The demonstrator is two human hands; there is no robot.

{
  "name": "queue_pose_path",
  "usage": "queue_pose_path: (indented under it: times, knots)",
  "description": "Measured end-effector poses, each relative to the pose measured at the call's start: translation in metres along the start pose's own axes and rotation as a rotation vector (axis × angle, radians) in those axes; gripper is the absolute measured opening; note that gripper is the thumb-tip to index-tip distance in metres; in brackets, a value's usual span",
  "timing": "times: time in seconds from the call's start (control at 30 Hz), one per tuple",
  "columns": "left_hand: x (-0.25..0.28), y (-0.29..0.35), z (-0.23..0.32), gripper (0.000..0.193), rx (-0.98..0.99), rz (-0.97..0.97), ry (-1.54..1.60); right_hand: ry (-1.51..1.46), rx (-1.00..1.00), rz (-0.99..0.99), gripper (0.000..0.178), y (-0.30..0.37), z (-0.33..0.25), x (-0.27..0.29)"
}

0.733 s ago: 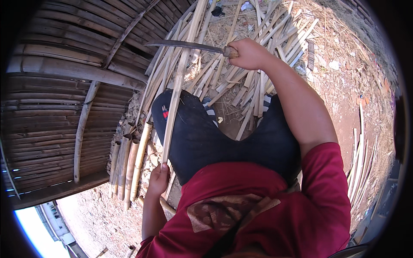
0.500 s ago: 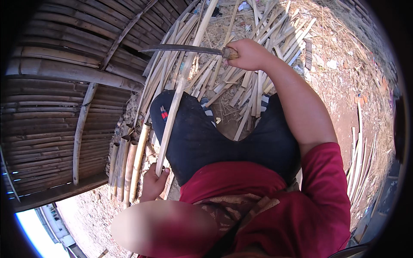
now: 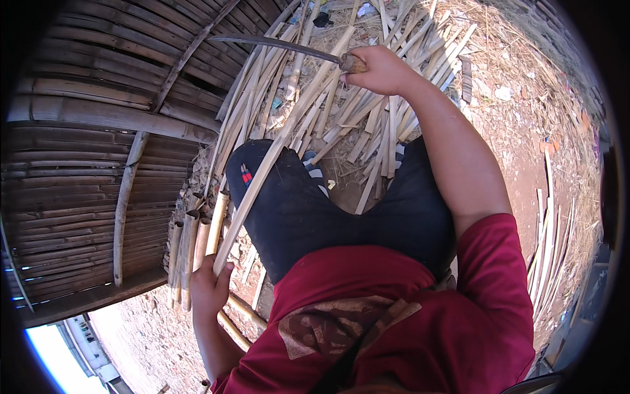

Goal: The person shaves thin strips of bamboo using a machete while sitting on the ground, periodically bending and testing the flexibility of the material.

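Right hand (image 3: pixel 380 69) closed around the wooden handle of a curved blade (image 3: pixel 275 44), held out ahead over the pile of split bamboo strips (image 3: pixel 341 111); blade points to the person's left, tip near the bamboo wall (image 3: pixel 85 164). Left hand (image 3: pixel 209 289) gripping the near end of a long bamboo strip (image 3: pixel 275 157), low beside the left hip. Strip runs diagonally up across the left knee of the dark trousers (image 3: pixel 308 210) toward the pile, passing under the blade. Short bamboo tubes (image 3: pixel 190 243) stand just beside the left hand. More strips (image 3: pixel 548 236) on the dirt at right.
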State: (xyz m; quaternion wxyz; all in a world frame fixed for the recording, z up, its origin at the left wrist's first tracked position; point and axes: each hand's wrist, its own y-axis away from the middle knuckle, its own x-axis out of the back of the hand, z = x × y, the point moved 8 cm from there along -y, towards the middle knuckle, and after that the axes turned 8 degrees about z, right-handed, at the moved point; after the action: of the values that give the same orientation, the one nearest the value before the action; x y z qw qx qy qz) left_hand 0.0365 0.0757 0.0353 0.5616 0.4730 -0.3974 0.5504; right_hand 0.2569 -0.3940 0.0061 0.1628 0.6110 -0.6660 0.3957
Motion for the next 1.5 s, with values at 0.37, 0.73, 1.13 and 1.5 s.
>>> queue_pose_path:
  times: [0.37,0.73,1.13,1.5]
  knots:
    - [0.045,-0.101,0.073,0.040,-0.099,0.235,-0.293,0.007,-0.025,0.051,0.040,-0.001,0.008,0.016]
    - [0.094,-0.138,0.119,0.030,-0.200,0.357,0.197,0.023,-0.090,0.014,0.040,-0.002,0.014,0.022]
    - [0.102,-0.166,0.122,0.038,-0.493,1.054,1.070,-0.082,-0.147,-0.038,0.045,-0.004,0.010,-0.008]
    - [0.155,-0.232,0.201,0.090,-0.641,1.008,1.653,-0.152,-0.253,-0.021,0.049,-0.012,0.024,-0.033]
